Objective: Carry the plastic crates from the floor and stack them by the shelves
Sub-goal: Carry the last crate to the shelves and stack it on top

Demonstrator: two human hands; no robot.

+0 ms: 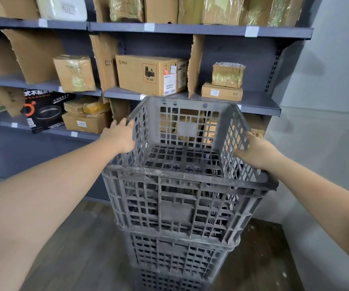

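Note:
A dusty dark grey plastic crate (179,206) with lattice walls tops a stack of like crates (175,257) in front of the shelves. The top crate is empty. My left hand (120,136) lies flat against the outside of its left wall near the rim. My right hand (257,151) presses on the outside of its right wall, thumb toward me. Both palms clamp the crate between them. The lowest crate (169,281) is cut off by the bottom edge of the view.
Grey metal shelves (200,29) full of cardboard boxes (150,74) stand right behind the stack. A black pan box (43,110) sits on a lower shelf at the left. A pale wall (327,122) closes the right side. Wood-look floor (81,248) lies to the left.

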